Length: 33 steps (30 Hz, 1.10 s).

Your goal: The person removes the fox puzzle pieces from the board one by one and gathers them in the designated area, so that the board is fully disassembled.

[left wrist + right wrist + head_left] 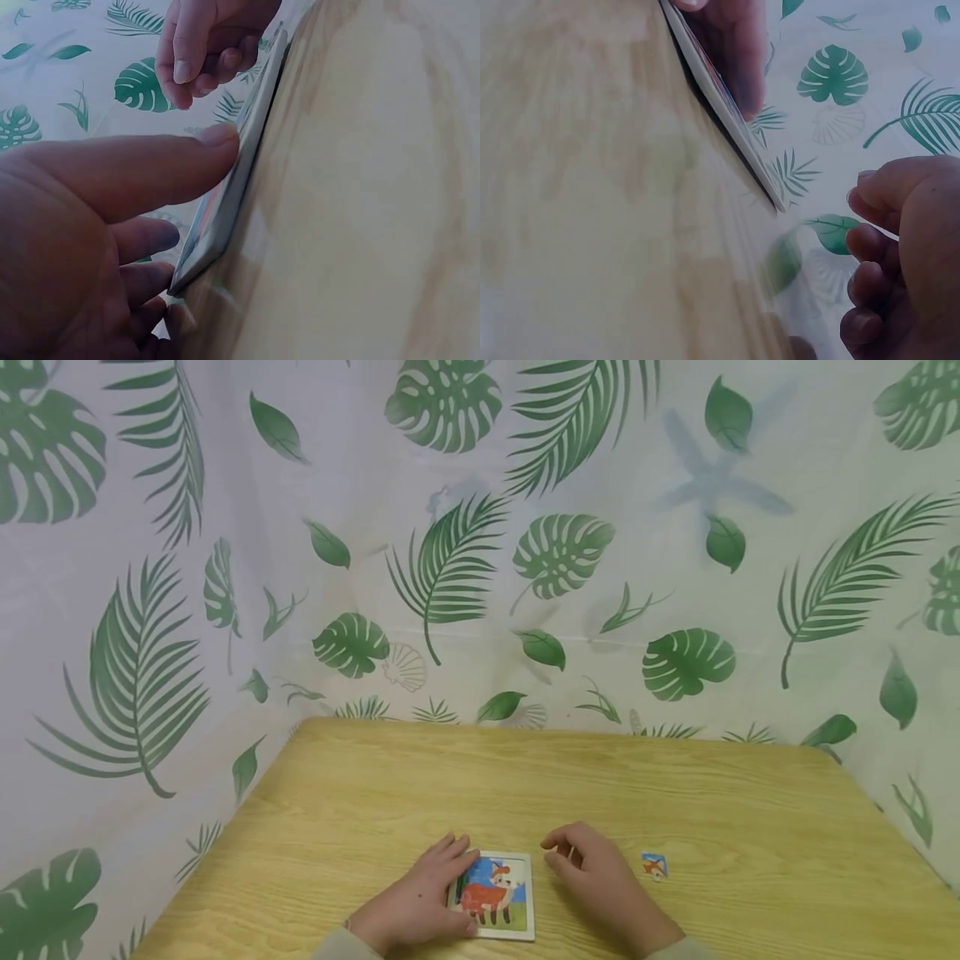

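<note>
Low in the frame, just right of centre in the head view: a small square picture puzzle [491,897] with a pale rim [531,897]. Picture: red-orange fox [483,903], dark lower legs, whitish about the face, blue behind, yellow-green ground at lower right; whitish patch in the upper right corner. Slight gloss on the fox's body. Both wrist views show the puzzle nearly edge-on, rim thin and flat-sided. It lies between the hands, touched by one only. Left hand [420,893] covers its left side: fingers reaching the upper left corner, thumb over the lower left, the two spread apart along that edge; left wrist view shows the thumb tip resting on the rim. Right hand [600,877] just right of the puzzle, apart from it; fingers loosely bent, thumb and forefinger separated by a gap. Farther right, near the right wrist but not touching: loose puzzle piece [655,865], blue and orange with some white, knob at its lower edge. Under all, yellowish wood-grain tabletop [375,810] filling the lower frame. Pale sleeves [345,946] at the bottom edge. Upper frame: white cloth [637,552] printed with green leaves, blue-grey starfish shape at upper right.
</note>
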Motion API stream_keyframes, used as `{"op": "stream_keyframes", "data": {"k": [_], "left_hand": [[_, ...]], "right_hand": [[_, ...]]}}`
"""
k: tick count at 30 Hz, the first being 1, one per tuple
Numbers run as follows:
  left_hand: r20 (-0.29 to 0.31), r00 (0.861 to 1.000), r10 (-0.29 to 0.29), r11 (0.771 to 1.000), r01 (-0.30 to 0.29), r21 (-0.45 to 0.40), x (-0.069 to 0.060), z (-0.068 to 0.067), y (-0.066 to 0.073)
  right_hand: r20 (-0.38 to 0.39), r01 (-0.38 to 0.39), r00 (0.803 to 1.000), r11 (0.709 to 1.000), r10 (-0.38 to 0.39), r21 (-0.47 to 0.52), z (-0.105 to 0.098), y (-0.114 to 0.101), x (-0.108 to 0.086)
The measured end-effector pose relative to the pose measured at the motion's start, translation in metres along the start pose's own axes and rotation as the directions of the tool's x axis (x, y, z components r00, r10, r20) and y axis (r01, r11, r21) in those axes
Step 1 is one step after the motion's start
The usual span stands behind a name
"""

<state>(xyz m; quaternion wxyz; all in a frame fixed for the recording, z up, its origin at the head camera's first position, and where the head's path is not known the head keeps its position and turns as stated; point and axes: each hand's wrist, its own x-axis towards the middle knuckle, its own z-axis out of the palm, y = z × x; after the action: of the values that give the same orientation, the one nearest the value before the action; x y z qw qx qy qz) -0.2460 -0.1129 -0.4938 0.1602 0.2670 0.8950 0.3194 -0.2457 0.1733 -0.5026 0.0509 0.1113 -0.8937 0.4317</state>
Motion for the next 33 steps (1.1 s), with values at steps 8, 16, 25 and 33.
{"op": "stream_keyframes", "data": {"k": [8,16,25,33], "left_hand": [[0.005,1.0,0.007,1.0,-0.007,-0.004,-0.001,-0.002,0.0],[0.008,1.0,0.024,0.998,-0.024,0.058,-0.001,-0.003,0.002],[-0.003,0.999,0.037,0.995,-0.037,0.092,0.0,-0.005,0.0],[-0.009,1.0,0.007,0.996,-0.007,0.087,-0.001,-0.003,0.0]], "right_hand": [[0.086,0.038,0.996,0.999,-0.039,0.005,0.017,-0.011,0.006],[0.189,0.095,0.978,0.995,-0.088,-0.031,0.029,-0.023,0.011],[0.227,0.115,0.97,0.985,-0.084,-0.128,0.031,-0.027,0.014],[0.246,0.13,0.966,0.97,-0.077,-0.206,0.036,-0.029,0.016]]}}
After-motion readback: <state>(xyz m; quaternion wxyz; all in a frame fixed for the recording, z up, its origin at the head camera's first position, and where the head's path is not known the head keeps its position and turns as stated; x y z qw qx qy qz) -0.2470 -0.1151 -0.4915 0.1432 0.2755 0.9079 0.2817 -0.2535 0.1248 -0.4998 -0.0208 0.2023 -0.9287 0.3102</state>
